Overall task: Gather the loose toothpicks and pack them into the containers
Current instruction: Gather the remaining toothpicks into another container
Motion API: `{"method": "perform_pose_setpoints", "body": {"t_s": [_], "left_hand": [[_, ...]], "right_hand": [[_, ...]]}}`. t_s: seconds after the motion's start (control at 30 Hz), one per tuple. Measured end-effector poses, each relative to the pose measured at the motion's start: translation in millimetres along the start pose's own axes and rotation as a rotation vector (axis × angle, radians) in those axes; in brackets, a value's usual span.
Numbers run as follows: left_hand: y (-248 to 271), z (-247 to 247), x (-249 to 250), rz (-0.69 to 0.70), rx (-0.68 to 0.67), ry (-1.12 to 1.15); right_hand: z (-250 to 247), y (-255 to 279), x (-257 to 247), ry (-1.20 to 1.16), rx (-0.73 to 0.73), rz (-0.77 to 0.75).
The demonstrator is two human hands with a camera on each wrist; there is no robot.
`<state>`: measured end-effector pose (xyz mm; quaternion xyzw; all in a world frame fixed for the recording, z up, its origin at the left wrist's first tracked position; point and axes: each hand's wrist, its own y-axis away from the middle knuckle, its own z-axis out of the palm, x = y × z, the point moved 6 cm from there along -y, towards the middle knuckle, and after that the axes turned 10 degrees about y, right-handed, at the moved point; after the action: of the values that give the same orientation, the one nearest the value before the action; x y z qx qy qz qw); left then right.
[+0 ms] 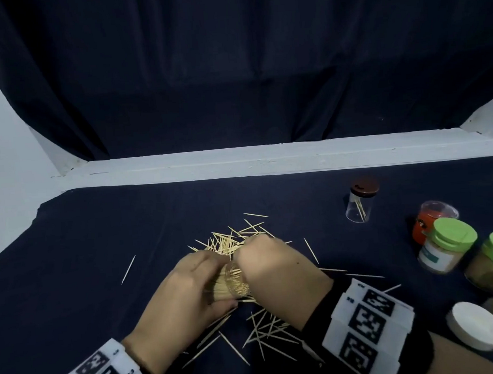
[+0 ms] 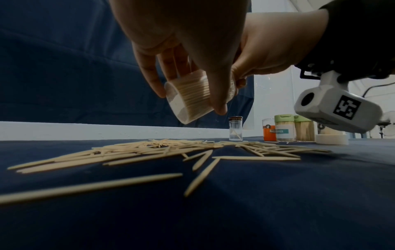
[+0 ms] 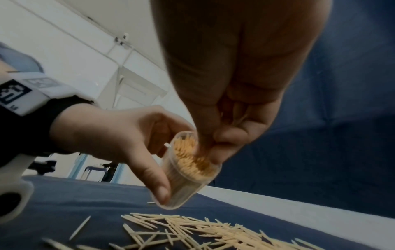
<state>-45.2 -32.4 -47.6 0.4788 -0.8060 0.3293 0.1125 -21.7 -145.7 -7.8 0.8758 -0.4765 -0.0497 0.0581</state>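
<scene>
Clear plastic container [image 3: 188, 170], packed near full, sits tilted in the curled left hand [image 1: 188, 291] above the scattered toothpicks [image 2: 149, 148] — right hand [image 3: 215, 138] pinches at its mouth; light, stiff slivers — grip them bunched mid-length

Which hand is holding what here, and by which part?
The left hand grips the clear container by its side wall, tilted. The right hand's fingertips sit at its open mouth; whether they pinch toothpicks cannot be told.
</scene>
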Motion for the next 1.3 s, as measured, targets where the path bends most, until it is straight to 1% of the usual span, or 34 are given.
{"method": "perform_pose_setpoints", "body": {"t_s": [0.07,0.13,0.2,0.27,0.33,0.4,0.47,0.57,0.6,0.7,0.73,0.83,0.93,1.07,1.1,1.17,1.23,1.3], "left_hand": [[0.9,-2.7,-3.9,-0.025,0.022,0.029],[2.2,-4.4,-6.0,-0.048,0.033,0.064],[2.8,-5.5,-5.8,-0.056,0.043,0.076],[2.5,-6.8,-5.7,-0.059,0.053,0.074],[2.0,-7.6,-5.5,-0.057,0.057,0.081],[2.7,-7.0,-3.8,-0.050,0.046,0.091],[3.7,-6.4,-2.3,-0.041,0.040,0.093],[4.8,-10.1,-3.2,-0.041,0.062,0.099],[4.7,-12.7,-3.4,-0.038,0.079,0.100],[4.5,-19.5,-2.1,-0.030,0.117,0.099],[4.3,-20.8,-0.3,-0.025,0.120,0.099],[3.9,-21.2,8.6,0.004,0.123,0.096],[2.6,-21.1,15.8,0.019,0.129,0.100],[2.5,-24.5,14.9,0.013,0.151,0.089],[2.5,-24.8,14.3,0.008,0.153,0.092],[2.0,-23.9,14.7,0.002,0.151,0.097],[1.9,-21.0,16.3,0.002,0.143,0.100],[2.1,-18.4,16.6,0.001,0.128,0.094]], "right_hand": [[1.4,-7.6,8.3,-0.187,-0.012,0.081],[3.3,-7.0,18.2,-0.415,0.009,0.117],[2.8,-2.3,26.0,-0.587,0.105,0.096],[0.8,3.7,33.9,-0.696,0.261,0.104],[2.2,5.3,39.8,-0.772,0.367,0.125],[4.3,4.4,37.5,-0.792,0.397,0.121],[5.1,3.3,30.9,-0.812,0.399,0.084],[6.8,2.6,26.5,-0.899,0.344,0.047],[6.2,3.4,28.8,-0.938,0.354,0.043],[-1.4,10.7,43.2,-1.001,0.517,0.081],[-3.1,12.3,44.7,-0.998,0.541,0.081],[-2.9,12.7,33.5,-0.887,0.498,0.018],[-2.7,13.4,27.4,-0.777,0.542,-0.008],[-6.7,21.4,41.4,-0.946,0.673,0.038],[-6.9,22.6,42.0,-0.985,0.663,0.032],[-4.4,22.1,35.3,-1.023,0.575,-0.006],[0.9,20.3,27.2,-0.987,0.500,-0.026],[6.3,17.9,25.1,-0.938,0.474,-0.018]]}}
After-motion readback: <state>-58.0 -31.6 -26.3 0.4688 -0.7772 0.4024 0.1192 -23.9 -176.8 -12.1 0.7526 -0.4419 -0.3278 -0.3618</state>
